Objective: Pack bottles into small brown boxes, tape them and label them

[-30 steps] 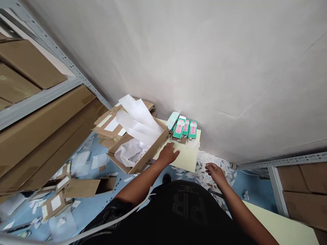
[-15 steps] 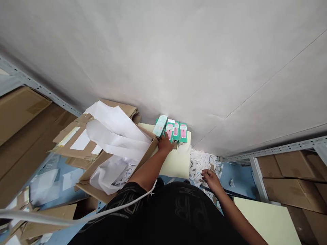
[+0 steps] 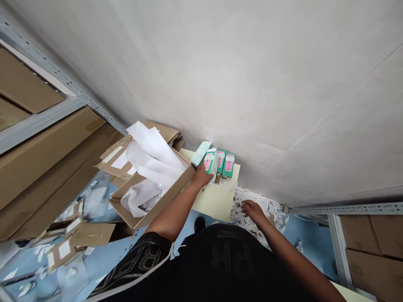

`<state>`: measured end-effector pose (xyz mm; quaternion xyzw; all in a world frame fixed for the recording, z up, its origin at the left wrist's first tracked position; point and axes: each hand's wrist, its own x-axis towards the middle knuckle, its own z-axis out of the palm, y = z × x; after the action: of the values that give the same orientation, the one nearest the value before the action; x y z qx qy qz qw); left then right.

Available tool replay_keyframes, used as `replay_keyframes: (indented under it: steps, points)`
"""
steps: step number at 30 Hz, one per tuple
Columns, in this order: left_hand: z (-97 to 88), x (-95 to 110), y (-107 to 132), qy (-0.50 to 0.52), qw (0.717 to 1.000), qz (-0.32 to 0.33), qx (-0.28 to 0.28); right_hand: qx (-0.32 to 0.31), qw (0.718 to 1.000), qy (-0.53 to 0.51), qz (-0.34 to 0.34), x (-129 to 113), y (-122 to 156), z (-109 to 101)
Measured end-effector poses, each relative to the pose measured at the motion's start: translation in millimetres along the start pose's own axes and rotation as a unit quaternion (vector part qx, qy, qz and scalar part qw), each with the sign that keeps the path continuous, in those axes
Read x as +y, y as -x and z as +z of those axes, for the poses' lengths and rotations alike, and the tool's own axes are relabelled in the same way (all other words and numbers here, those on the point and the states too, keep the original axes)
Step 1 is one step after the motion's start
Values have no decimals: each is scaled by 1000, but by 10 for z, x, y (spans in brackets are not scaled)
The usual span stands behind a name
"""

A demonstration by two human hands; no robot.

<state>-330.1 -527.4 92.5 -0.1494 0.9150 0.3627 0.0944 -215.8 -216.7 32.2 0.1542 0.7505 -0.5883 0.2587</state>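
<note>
My left hand (image 3: 202,176) is closed around a small green-and-pink box (image 3: 209,161), which is tilted so that its pale side shows. Beside it, a pale green box (image 3: 201,152) lies at an angle to the left. To the right stand two more green boxes with pink fronts, one of them the rightmost box (image 3: 228,164). They all rest on a pale yellow board (image 3: 217,201) against the wall. My right hand (image 3: 253,211) hovers over paper scraps, its fingers loosely bent and apart, with nothing seen in them.
Left of the boxes is an open carton (image 3: 170,203) with white sheet material (image 3: 154,153) spilling from it. Paper scraps (image 3: 273,218) cover the floor at the right. Metal shelves with brown cartons (image 3: 374,268) flank both sides. A white cable (image 3: 138,277) crosses my left sleeve.
My left hand has tipped the green-and-pink box, so its pale side now shows. My right hand has shifted slightly left and up. The whole view has turned a little left.
</note>
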Motion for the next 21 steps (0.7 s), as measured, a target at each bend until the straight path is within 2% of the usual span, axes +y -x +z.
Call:
replay_keyframes:
  steps: [3,6,9,12,14,17,19,21]
  points:
    - [-19,30,277,38,999,-35,-3,-50,998,-37,11,-290,-220,160]
    - [-50,72,611,89,996,-15,-16,-88,988,-124,30,-664,-427,408]
    - [-75,124,949,131,991,17,-28,-170,955,-242,32,-996,-546,632]
    - [-79,156,1221,176,983,28,-37,-237,914,-329,-3,-1193,-530,777]
    - [-77,141,1341,199,979,22,-42,-241,904,-354,-15,-1255,-471,846]
    - [-82,34,1434,241,968,23,-62,-211,910,-357,0,-1304,-384,951]
    - [-95,-94,1456,304,948,45,-87,-192,916,-353,7,-1340,-353,1019]
    - [-116,-252,1459,387,912,56,-121,-170,920,-352,-1,-1390,-335,1066]
